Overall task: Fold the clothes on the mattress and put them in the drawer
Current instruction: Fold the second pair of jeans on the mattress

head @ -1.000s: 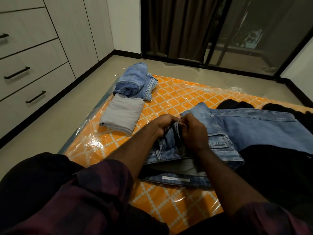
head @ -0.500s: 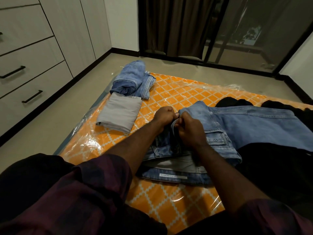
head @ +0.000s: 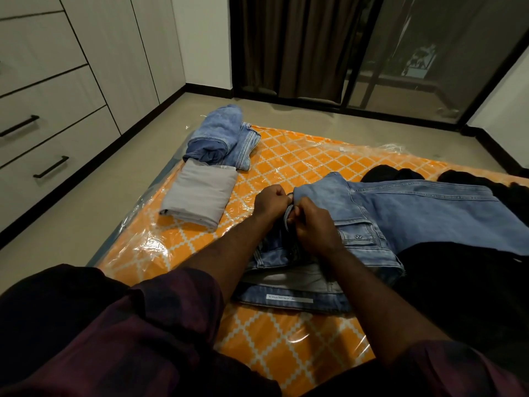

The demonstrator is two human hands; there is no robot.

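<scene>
Light-blue jeans (head: 369, 224) spread across the middle of the orange mattress (head: 286, 156), waistband end toward six o'clock, legs running off toward three o'clock over dark clothes (head: 472, 282). Left hand (head: 272, 200) and right hand (head: 313, 224) both curled tight at the fly, each grip pinching denim at the waistband opening, knuckles almost touching. Since a second ago, barely any shift: same pinch, same spot on the garment, hands nudged slightly toward twelve o'clock. Probably fastening or straightening the fly before the first fold, so folding proper not yet begun on this pair. At ten o'clock, a folded grey garment (head: 200, 196), with rolled blue jeans (head: 220, 138) just beyond. At nine o'clock, closed drawers (head: 51, 150).
</scene>
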